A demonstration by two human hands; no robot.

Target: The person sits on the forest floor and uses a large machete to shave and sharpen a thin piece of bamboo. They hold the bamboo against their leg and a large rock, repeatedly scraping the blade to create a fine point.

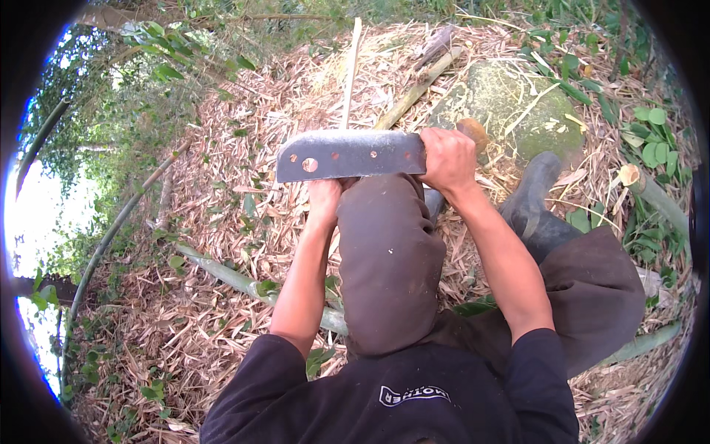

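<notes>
Outdoors, on leaf litter: right hand [446, 159] closed around the handle [473, 132] of a cleaver [349, 155], blade held level above the raised left knee [384, 244]. Left hand [325, 196] sits just under the blade, fingers curled, seemingly on a thin bamboo strip [350, 70] that runs up beyond the blade; grip partly hidden. Mossy rock [510, 103] beyond the right hand, boot [532, 203] beside it, green bamboo pole [229, 277] lying beneath the left arm

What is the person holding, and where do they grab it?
The right hand holds a big chopping knife by its wooden handle. The left hand sits under the blade; what it holds is hidden.
</notes>
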